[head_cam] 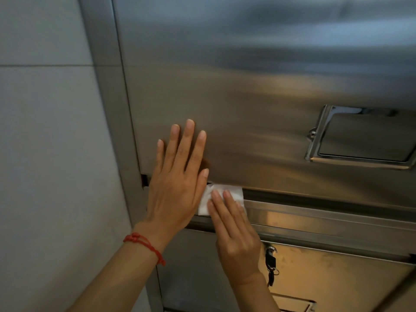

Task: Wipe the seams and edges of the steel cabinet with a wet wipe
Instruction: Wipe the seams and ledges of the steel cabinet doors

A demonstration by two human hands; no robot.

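Steel cabinet (258, 91): right hand (236, 233) presses wet wipe (221, 198) lengthwise along horizontal seam (315, 197).

The steel cabinet (258, 91) carried everything. A white wet wipe (225, 194) lay on its horizontal seam, left of the padlock (270, 262).

wet wipe (221, 199) on cabinet (258, 97) seam, padlock (270, 261) below right

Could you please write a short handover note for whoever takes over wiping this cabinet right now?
Left hand: open, flat on the upper door, bracing.
Right hand: fingers pressing the wet wipe flat onto the horizontal seam under that door, near its left end; no closed grip.
Done: cannot tell how much is wiped.
Left: likely the seam to the right, the left frame edge, and the lower door with the padlock.
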